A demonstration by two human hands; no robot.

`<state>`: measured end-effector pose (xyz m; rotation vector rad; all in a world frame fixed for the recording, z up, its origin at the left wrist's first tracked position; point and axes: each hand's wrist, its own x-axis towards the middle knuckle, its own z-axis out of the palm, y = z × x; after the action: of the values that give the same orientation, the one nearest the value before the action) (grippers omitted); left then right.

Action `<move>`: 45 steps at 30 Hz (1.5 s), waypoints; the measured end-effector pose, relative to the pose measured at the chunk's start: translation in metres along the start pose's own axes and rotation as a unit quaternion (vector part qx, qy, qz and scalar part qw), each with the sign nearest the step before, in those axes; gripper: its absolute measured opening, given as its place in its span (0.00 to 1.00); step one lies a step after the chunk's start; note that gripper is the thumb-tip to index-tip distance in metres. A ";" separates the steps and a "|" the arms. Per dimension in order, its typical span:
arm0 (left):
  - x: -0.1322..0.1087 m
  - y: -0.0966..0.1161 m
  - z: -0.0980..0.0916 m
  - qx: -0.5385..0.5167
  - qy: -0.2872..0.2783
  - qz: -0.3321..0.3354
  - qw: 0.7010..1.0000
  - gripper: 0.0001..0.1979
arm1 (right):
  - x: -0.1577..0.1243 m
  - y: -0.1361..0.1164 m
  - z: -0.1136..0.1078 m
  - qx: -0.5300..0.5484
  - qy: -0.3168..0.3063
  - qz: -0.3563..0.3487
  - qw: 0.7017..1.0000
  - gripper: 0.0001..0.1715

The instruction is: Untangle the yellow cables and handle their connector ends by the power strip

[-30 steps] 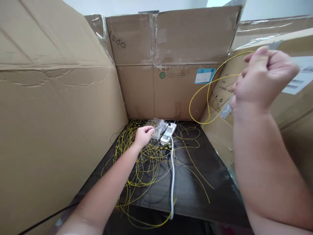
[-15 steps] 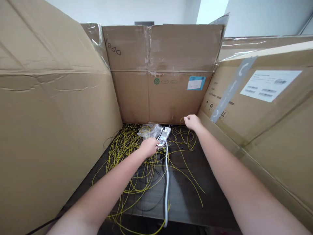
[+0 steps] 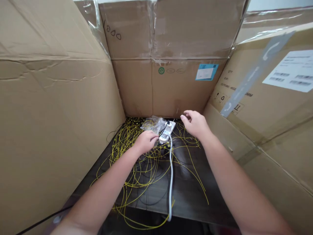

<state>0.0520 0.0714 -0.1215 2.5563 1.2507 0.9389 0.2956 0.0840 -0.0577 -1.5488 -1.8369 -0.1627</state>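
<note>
My left hand [image 3: 146, 142] is closed in a pinch just left of a white power strip [image 3: 167, 132]; whether anything is between its fingertips I cannot make out. A black cord [image 3: 164, 130] runs from a plug in the strip down towards those fingertips. My right hand [image 3: 195, 123] hovers above the back right of the dark tabletop, thumb and fingers apart, with nothing seen in it. Below it lie loose yellow wires [image 3: 189, 140]. A large tangle of yellow wires [image 3: 132, 143] spreads beneath and left of my left hand.
Cardboard walls stand at the left [image 3: 58, 107], back [image 3: 137, 88] and right [image 3: 274, 127] of the dark table [image 3: 188, 192]. Behind the power strip lies a crumpled clear plastic bag [image 3: 154, 124]. A thick white cable [image 3: 171, 176] runs forward over the table's front edge.
My right hand has opened and let go of the yellow wire it pinched. My left hand has shifted slightly off the power strip. The view has tilted downward.
</note>
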 end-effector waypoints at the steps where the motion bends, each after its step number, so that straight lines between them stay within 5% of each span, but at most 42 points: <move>1: -0.002 0.000 -0.007 -0.014 0.024 -0.007 1.000 0.12 | -0.012 -0.008 0.004 0.024 0.000 -0.023 0.999 0.20; 8: -0.029 -0.019 -0.058 -0.025 0.189 -0.118 0.975 0.11 | -0.075 -0.026 0.041 0.104 -0.004 -0.134 0.986 0.12; 14: -0.054 -0.029 -0.085 0.010 0.313 -0.262 0.913 0.26 | -0.093 -0.011 0.048 0.087 0.049 -0.163 0.982 0.09; 18: -0.058 -0.031 -0.082 -0.013 0.243 -0.277 0.930 0.25 | -0.096 0.000 0.048 0.049 0.056 -0.170 0.983 0.22; 21: -0.059 -0.038 -0.076 -0.052 0.197 -0.295 0.934 0.16 | -0.097 0.006 0.049 0.060 0.058 -0.182 0.980 0.22; 29: -0.061 -0.057 -0.075 -0.084 0.234 -0.318 0.915 0.14 | -0.097 0.007 0.049 0.072 0.072 -0.227 0.968 0.20; 32: -0.048 -0.062 -0.065 -0.041 0.191 -0.328 0.924 0.15 | -0.097 0.006 0.049 0.081 0.067 -0.230 0.968 0.20; 37: -0.007 -0.084 -0.040 0.077 0.036 -0.351 0.932 0.12 | -0.098 0.006 0.053 0.075 0.057 -0.228 0.969 0.20; 45: 0.025 -0.130 -0.032 0.108 -0.046 -0.398 0.910 0.07 | -0.096 0.010 0.053 0.066 0.051 -0.221 0.972 0.20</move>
<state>-0.0418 0.1695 -0.1348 1.8460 2.1876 0.5007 0.2834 0.0365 -0.1557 -1.0050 -2.0402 -0.3128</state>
